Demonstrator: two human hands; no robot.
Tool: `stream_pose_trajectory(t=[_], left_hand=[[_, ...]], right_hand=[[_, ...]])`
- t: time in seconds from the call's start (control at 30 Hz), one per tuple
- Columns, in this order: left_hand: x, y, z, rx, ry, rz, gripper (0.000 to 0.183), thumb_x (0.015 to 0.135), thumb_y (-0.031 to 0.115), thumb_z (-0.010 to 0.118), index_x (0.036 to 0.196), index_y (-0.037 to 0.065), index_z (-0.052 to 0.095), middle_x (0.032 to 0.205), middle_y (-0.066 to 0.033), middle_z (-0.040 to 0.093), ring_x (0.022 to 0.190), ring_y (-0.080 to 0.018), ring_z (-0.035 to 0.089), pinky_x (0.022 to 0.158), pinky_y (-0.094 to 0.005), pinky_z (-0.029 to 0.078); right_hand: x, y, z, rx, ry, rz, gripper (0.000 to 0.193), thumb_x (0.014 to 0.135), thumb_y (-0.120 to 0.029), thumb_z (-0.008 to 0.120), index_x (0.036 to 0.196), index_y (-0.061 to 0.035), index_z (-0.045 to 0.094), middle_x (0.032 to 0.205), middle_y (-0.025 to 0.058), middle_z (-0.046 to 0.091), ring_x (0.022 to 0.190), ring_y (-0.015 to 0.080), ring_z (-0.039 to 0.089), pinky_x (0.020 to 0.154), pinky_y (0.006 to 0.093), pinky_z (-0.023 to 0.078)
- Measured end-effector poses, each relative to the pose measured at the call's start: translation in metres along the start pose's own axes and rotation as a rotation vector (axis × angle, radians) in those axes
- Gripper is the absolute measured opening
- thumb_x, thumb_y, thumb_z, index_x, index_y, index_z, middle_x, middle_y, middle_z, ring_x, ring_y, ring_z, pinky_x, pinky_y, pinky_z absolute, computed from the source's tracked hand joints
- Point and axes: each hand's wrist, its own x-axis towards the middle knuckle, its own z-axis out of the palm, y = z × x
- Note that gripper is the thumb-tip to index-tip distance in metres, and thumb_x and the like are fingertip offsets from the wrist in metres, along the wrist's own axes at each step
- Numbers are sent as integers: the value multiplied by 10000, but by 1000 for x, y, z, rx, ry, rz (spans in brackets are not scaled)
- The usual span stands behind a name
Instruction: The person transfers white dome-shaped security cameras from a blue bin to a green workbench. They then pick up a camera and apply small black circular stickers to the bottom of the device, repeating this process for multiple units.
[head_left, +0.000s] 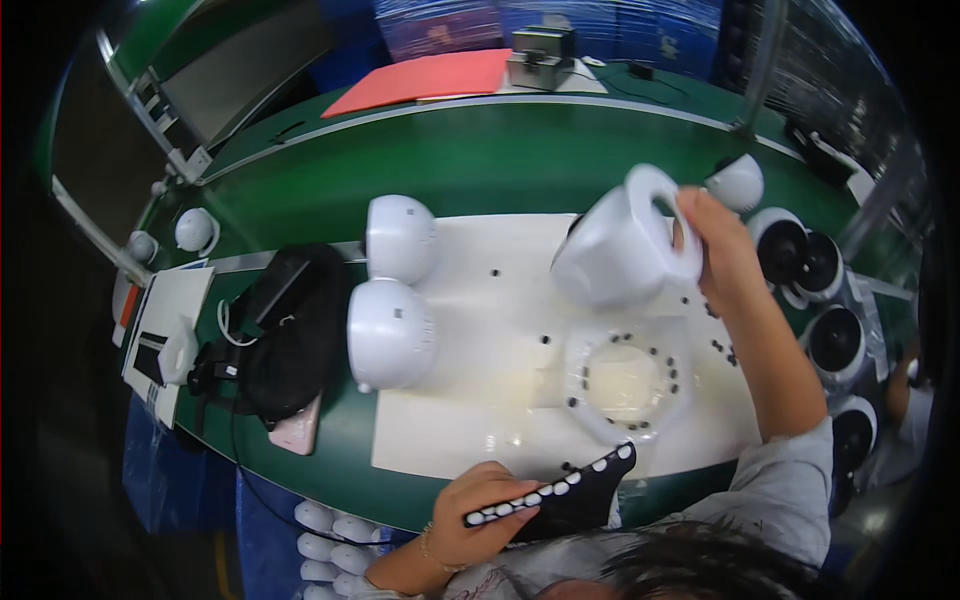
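My right hand [722, 245] is closed on the rim of a white plastic housing [620, 250], tilted above the far right part of a white mat [470, 440]. A round opening shows at the housing's upper end. Close to the table's front edge, my left hand [475, 508] pinches a black strip with white round dots [565, 485]; dark material hangs below it. Between my hands lies a pale ring-shaped piece [580, 400] with several small black dots around its inner edge. More small black pieces [545, 340] are scattered over the mat.
Two white rounded housings [400, 335] stand at the mat's left edge. Beyond them are a black bag [300, 340] and a pink phone [296, 430]. Several white-and-black round units [838, 338] line the right side. A metal block [540, 60] and red sheet [430, 80] sit at the back.
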Motion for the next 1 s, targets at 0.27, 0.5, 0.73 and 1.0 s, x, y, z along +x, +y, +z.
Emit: stream_pose_trajectory(t=[0.27, 0.5, 0.73, 1.0], left_hand=[[16, 3, 54, -164, -59, -59, 252, 691, -58, 648, 936, -55, 594, 749, -122, 562, 660, -177, 512, 594, -265, 404], [26, 6, 80, -167, 73, -52, 213, 708, -42, 644, 914, -46, 593, 719, -107, 554, 647, -179, 505, 598, -268, 397], [32, 2, 84, 139, 52, 138, 256, 639, -97, 635, 888, -43, 615, 707, -114, 572, 645, -193, 537, 594, -269, 413], [27, 0, 88, -60, 151, -58, 191, 680, -77, 615, 868, -46, 622, 667, -85, 545, 601, -156, 490, 562, -245, 380]], right_hand=[[-110, -1, -20, 25, -97, 445, 279, 866, -263, 518, 1009, -48, 414, 850, 93, 553, 698, 162, 581, 573, 249, 492], [-137, 0, -47, -547, -359, -469, 632, 687, -216, 731, 1172, -28, 371, 900, 92, 579, 923, 243, 554, 811, 350, 404], [-139, -1, -45, -520, -503, -493, 407, 726, -102, 664, 1091, -69, 486, 895, 56, 619, 817, 252, 587, 723, 345, 454], [-132, -2, -50, -687, -452, -888, 135, 671, -85, 685, 798, -92, 638, 1018, 52, 582, 964, 254, 535, 796, 361, 435]])
